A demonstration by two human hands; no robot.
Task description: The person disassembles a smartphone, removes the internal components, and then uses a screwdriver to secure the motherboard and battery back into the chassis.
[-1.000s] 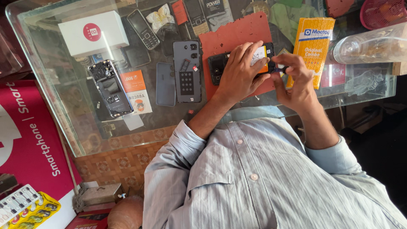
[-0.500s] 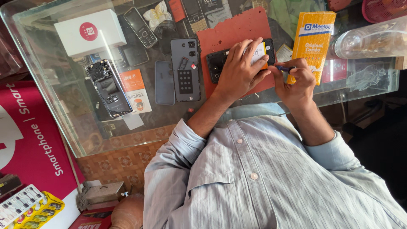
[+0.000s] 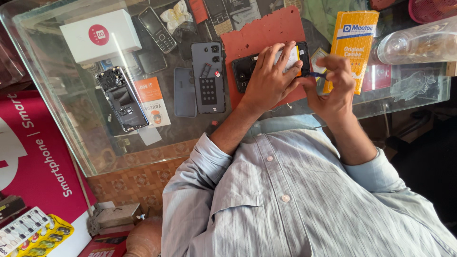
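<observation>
Phone [image 3: 247, 71], opened and black, lies on the red mat [image 3: 266, 33] on the glass worktop [image 3: 57, 100], its long axis running across the view, one end toward the orange packet [image 3: 352, 47]. The left hand [image 3: 269, 78] lies flat over the phone's middle, fingers [image 3: 281, 54] spread and pressing on the pale battery at the packet end, so this hand is the nearer one. The right hand [image 3: 333, 88] sits just beside that same end, between phone and packet, fingers pinched shut on what looks like a thin blue tool [image 3: 318, 74], tip pointing along the phone's length toward its edge; the contact itself is too small to tell. Away from the packet, past the mat, lie a grey back cover [image 3: 208, 76], another stripped phone [image 3: 121, 100] and a white box [image 3: 100, 35].
</observation>
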